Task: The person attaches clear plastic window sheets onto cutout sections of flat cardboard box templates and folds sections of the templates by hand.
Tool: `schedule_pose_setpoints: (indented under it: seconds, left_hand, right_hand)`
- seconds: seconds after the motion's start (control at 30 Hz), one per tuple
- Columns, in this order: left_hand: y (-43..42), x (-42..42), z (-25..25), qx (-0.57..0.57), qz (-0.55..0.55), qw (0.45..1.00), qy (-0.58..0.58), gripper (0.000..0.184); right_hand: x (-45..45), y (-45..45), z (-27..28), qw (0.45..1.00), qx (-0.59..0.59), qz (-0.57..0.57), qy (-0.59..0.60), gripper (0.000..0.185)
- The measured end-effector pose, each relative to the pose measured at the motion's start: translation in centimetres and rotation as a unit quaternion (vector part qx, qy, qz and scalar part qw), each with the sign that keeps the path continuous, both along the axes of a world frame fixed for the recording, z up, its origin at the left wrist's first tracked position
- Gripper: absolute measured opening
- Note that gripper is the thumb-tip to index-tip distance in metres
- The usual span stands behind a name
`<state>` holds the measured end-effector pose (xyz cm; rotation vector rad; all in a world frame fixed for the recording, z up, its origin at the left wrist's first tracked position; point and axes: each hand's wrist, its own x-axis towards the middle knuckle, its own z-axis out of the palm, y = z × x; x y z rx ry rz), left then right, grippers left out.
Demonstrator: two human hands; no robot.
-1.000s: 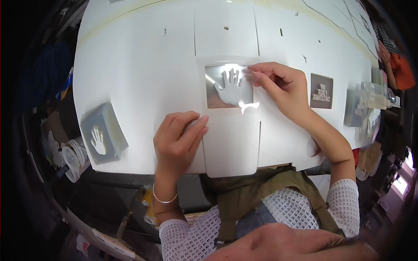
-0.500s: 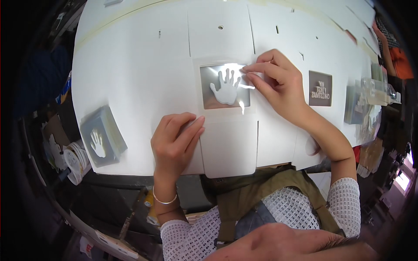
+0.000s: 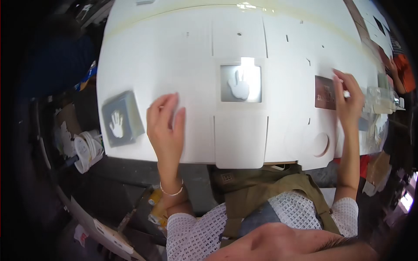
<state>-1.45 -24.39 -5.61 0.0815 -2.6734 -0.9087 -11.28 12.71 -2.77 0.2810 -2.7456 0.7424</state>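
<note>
My left hand [image 3: 165, 126] hovers over the white board [image 3: 196, 78], its thumb and fingers apart and nothing held. To its left lies a stack of clear-wrapped sheets [image 3: 118, 119] with a white handprint on top. Between my hands, a shiny square plate [image 3: 226, 92] bearing a pale handprint sits in a square frame in the board; glare hides part of the print. My right hand [image 3: 351, 102] is over the right edge of a dark plate [image 3: 321, 89] with blurred lettering. A small white scrap [image 3: 346, 94] shows at its curled fingers.
Slots and small holes mark the board, with a round cutout [image 3: 321, 145] at lower right. Clear plastic packages [image 3: 376, 126] lie at the right edge. White rolls [image 3: 87, 148] stand beyond the left edge. Another person's arm [image 3: 394, 71] shows at far right.
My right hand has left the handprint plate and moved right to the dark plate. My left hand has lifted away to the left, its fingers spreading. The whole view has shifted.
</note>
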Motion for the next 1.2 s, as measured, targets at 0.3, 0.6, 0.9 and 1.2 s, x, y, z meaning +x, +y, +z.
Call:
schedule_pose_setpoints:
  seconds: [0.3,0.6,0.9,1.2]
  left_hand:
    - [-1.1,1.8,-0.7,-0.005,0.066,0.996,-0.064,0.045]
    - [0.3,2.6,-0.6,-0.023,0.054,0.995,-0.076,0.042]
    - [-0.7,2.3,-1.8,-0.017,0.051,0.997,-0.054,0.041]
    - [-0.9,2.1,-2.1,0.092,0.075,0.991,-0.061,0.045]
  right_hand:
    - [4.0,7.0,-2.5,0.972,0.201,-0.110,-0.050,0.030]
    - [4.6,6.7,-2.0,0.988,0.023,-0.103,-0.117,0.035]
    - [5.1,7.1,-3.6,0.991,0.115,-0.053,-0.039,0.035]
    - [6.0,18.7,-0.6,0.973,-0.049,-0.221,0.038,0.027]
